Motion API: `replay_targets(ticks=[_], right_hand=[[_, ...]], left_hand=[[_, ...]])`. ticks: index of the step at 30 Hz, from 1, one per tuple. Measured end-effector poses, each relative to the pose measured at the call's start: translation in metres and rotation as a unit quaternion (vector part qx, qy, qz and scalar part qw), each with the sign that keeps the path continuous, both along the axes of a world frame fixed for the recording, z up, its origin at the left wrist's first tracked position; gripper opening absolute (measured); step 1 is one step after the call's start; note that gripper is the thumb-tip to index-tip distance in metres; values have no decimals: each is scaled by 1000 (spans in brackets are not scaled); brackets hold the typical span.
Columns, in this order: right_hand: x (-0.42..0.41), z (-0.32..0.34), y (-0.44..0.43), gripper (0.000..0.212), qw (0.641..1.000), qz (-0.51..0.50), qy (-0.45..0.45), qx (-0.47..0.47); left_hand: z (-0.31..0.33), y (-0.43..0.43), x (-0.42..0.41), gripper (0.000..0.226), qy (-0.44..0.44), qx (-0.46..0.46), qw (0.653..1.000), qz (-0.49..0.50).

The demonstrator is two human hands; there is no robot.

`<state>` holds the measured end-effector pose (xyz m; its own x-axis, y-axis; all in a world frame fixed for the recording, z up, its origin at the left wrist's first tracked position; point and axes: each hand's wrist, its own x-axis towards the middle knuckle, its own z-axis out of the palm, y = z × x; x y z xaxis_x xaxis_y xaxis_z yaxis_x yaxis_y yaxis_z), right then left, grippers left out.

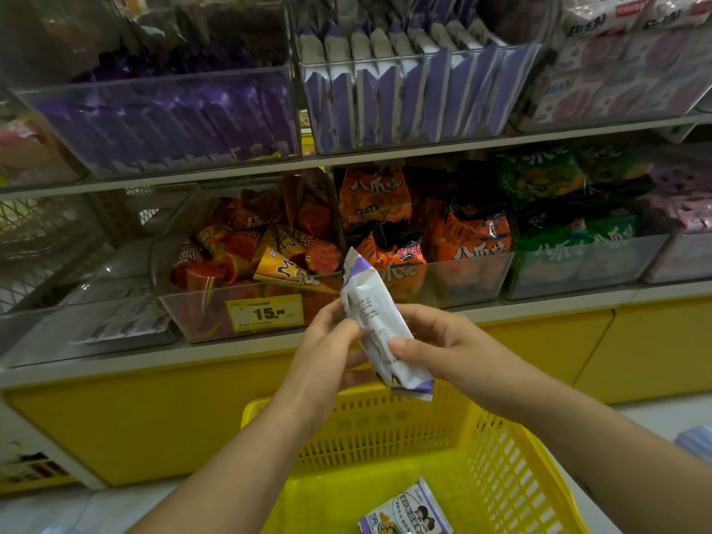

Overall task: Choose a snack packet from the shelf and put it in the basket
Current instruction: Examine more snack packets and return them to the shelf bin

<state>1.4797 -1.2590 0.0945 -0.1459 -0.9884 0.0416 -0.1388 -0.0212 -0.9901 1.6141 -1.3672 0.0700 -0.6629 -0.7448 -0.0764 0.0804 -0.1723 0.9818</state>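
Shelf unit (385,159) fills the view, two tiers of clear bins on a yellow base panel (154,418).

Upper tier: dark purple packets (165,121) in the left bin, white-and-lilac packets (404,98) standing in rows in the middle bin, pink-and-white packs (624,71) on the right.

Lower tier: red and yellow cone packets (246,260), then orange bags (424,233), then green bags (570,210).

Yellow slotted basket (385,429) sits low in the view, in front of the base panel and below the hands.

Both hands are close together, clamped on one item. Left hand (327,352) has its fingers curled onto the packet's left edge near the middle. Right hand (435,348) grips the lower half, thumb across the front face, fingers hidden behind.

Held snack packet (370,302): white with lilac ends, printed back face towards the camera, tilted with its top end up and to the left. It's in the air in front of the lower tier, bottom end just above the basket's far rim. Not in the basket yet.

A second packet (408,510) of similar colours lies flat on the basket floor, face up.

Yellow price tag (265,312) on the cone bin's front reads 15.
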Motion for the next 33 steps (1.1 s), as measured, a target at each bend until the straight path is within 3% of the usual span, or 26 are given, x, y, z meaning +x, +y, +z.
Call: replay_targets(ticks=[7, 11, 14, 16, 18, 20, 22, 28, 33], right_hand=[[-3, 0, 0, 40, 999, 38, -28, 1], [-9, 4, 0, 37, 990, 44, -137, 6], [-7, 8, 0, 39, 982, 11, -188, -20], [-3, 9, 1, 45, 990, -68, -117, -51], [1, 14, 5, 58, 984, -135, 77, -89], [6, 22, 10, 65, 948, -109, 278, -113], [12, 30, 12, 71, 903, -62, 407, -122], [16, 94, 8, 81, 840, -104, 494, -197], [3, 166, -2, 89, 843, -94, 477, -230]], left_hand=[[6, -4, 6, 34, -10, 5, 1000, -14], [11, -2, 6, 34, -15, -33, 998, -58], [12, 0, 8, 68, -8, -94, 993, -68], [16, 1, 10, 81, -15, -128, 991, -23], [24, 1, 13, 83, -27, -156, 987, 30], [33, 3, 17, 79, -20, -178, 982, 57], [45, 7, 16, 75, -2, -196, 979, 58], [113, 22, 11, 81, 115, -192, 974, -23], [183, 15, 3, 78, 111, -314, 943, -3]])
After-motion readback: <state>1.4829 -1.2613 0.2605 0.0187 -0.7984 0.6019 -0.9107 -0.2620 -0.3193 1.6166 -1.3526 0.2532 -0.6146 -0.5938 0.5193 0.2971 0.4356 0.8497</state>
